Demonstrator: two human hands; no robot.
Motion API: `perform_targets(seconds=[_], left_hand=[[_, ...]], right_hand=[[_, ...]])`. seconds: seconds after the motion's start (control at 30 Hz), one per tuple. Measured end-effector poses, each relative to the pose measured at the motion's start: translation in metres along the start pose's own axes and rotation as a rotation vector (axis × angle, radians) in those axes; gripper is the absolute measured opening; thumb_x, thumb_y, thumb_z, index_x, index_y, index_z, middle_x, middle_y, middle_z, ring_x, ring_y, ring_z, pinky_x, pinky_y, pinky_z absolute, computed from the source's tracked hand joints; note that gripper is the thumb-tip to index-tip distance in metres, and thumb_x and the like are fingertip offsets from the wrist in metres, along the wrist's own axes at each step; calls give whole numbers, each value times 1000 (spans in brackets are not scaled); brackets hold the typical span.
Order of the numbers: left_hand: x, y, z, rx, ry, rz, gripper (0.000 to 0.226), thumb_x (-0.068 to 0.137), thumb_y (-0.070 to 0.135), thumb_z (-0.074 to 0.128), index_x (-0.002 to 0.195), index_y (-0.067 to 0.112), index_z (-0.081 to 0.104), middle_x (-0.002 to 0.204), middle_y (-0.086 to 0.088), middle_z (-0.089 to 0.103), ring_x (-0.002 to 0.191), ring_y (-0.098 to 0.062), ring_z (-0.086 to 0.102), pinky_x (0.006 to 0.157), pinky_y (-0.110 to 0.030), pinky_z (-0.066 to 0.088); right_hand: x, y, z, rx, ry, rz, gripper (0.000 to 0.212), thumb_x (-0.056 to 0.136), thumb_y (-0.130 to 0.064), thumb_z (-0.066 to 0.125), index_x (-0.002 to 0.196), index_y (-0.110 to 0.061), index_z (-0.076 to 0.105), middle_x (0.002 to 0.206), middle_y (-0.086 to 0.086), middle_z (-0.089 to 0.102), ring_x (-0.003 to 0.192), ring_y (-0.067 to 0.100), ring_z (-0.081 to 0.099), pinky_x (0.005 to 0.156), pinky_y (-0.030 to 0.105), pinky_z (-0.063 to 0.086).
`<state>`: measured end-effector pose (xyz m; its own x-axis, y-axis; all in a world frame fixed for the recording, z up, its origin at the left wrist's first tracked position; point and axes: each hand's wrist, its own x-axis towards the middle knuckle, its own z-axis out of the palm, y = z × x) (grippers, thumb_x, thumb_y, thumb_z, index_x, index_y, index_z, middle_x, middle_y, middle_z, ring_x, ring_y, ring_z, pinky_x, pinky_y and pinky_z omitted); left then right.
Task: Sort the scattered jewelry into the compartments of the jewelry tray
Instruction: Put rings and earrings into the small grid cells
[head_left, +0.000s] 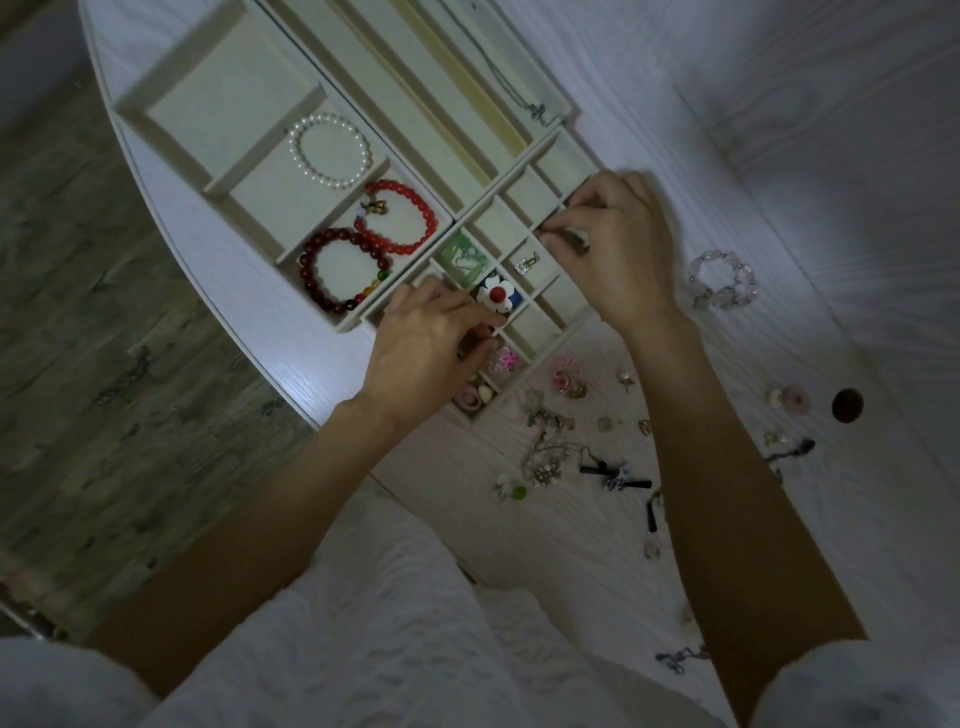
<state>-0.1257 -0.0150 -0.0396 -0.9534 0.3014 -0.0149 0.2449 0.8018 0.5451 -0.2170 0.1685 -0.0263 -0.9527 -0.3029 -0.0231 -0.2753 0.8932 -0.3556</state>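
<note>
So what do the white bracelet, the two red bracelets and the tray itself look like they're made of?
White bracelet: pearl-like round beads, glossy; real or imitation cannot be told. Bright red bracelet: smooth translucent-looking beads, perhaps glass or stone. Dark red bracelet: polished opaque beads with a few coloured ones, possibly stone or wood. Tray: cream, matte lining, likely fabric or velvet over a stiff board.
</note>
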Motion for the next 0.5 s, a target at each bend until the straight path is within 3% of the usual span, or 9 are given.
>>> perform_targets(seconds=[0.17, 0.33, 0.5], left_hand=[[0, 0, 0, -8, 5, 10, 24, 79, 28, 65, 98, 17, 74, 87, 1, 71, 82, -24, 58, 70, -30, 35], [-1, 1, 1, -20, 20, 0, 23, 78, 27, 66, 98, 17, 73, 87, 2, 71, 81, -24, 58, 70, -31, 36], [-1, 0, 2, -30, 18, -2, 22, 78, 24, 70, 98, 16, 73, 86, 1, 71, 81, -24, 58, 70, -32, 36]], right_hand=[[12, 4, -3, -29, -36, -41, 24, 81, -32, 69, 91, -11, 75, 90, 7, 59, 92, 29, 49, 73, 27, 30], [7, 5, 1, -169, 62, -63, 16, 80, -22, 63, 76, -10, 73, 83, 7, 58, 85, 29, 52, 76, 26, 29], [-1, 6, 2, -83, 44, -80, 10, 79, -19, 69, 85, -12, 73, 88, 8, 58, 87, 27, 51, 74, 28, 35]])
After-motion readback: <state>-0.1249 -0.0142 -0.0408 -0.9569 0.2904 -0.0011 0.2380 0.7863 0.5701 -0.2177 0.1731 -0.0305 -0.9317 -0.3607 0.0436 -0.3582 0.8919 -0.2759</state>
